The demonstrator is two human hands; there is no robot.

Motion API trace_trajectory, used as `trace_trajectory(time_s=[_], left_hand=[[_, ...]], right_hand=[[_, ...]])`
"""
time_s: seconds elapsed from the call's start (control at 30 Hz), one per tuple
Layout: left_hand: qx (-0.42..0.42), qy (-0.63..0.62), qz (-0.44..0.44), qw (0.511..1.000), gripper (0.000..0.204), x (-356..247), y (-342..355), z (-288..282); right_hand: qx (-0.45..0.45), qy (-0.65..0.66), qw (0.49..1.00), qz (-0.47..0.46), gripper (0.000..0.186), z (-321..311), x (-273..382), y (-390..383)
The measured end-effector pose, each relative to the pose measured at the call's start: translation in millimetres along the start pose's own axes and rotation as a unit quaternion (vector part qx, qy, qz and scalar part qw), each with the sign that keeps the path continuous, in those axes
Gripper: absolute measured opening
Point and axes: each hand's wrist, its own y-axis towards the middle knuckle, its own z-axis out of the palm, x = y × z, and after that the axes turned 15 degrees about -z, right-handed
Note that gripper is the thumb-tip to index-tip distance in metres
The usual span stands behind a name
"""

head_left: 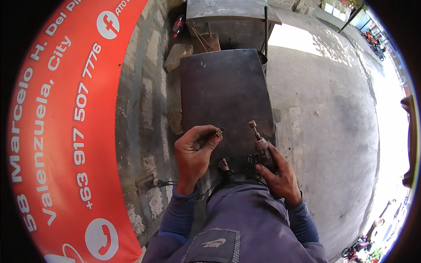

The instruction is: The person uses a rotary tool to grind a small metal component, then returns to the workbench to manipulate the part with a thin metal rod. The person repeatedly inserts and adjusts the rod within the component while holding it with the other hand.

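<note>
My left hand (pixel 196 151) is closed in a pinch, with a small dark metal piece (pixel 219 132) between thumb and fingertips; its exact kind is too small to tell. In my right hand (pixel 280 175) I grip a handheld rotary grinder (pixel 263 151). A thin shaft with a small brownish cylindrical grinding bit (pixel 252 124) sticks up from it, pointing away from me. The bit and the metal piece are apart. Both hands are over the near end of a dark metal-topped table (pixel 223 92). My fingers hide part of the grinder's body.
A red banner (pixel 87 131) hangs along the left, beside a block wall (pixel 147 101). Cords run from an outlet (pixel 149 183) toward my lap. Beyond the table stand a metal cabinet (pixel 228 28) and a dark bottle (pixel 178 26). Concrete floor (pixel 324 131) stretches to the right.
</note>
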Motion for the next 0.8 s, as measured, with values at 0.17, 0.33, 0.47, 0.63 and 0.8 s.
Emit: trace_trajectory(time_s=[0.17, 0.33, 0.47, 0.63, 0.8], left_hand=[[-0.019, 0.033, -0.002, 0.999, 0.017, -16.2, -12.5, 2.0], [-0.022, 0.056, -0.014, 0.998, 0.02, -14.9, -14.9, 0.7], [-0.01, 0.041, -0.013, 0.999, 0.019, -11.5, -15.7, 0.4], [0.009, 0.007, -0.022, 1.0, 0.018, -4.9, -14.0, -2.9], [0.035, -0.038, -0.044, 0.998, 0.017, 0.2, -9.6, -2.2]], right_hand=[[0.019, 0.018, 1.0, -0.004, 0.07, -0.6, 11.3, 1.5], [0.042, -0.022, 0.998, -0.046, 0.071, -3.7, 25.2, 1.2], [0.065, -0.019, 0.995, -0.075, 0.073, -5.0, 35.2, 2.5], [0.104, -0.028, 0.992, -0.071, 0.075, -6.0, 40.8, -0.9], [0.11, -0.025, 0.99, -0.081, 0.077, -4.5, 39.3, -2.2]])
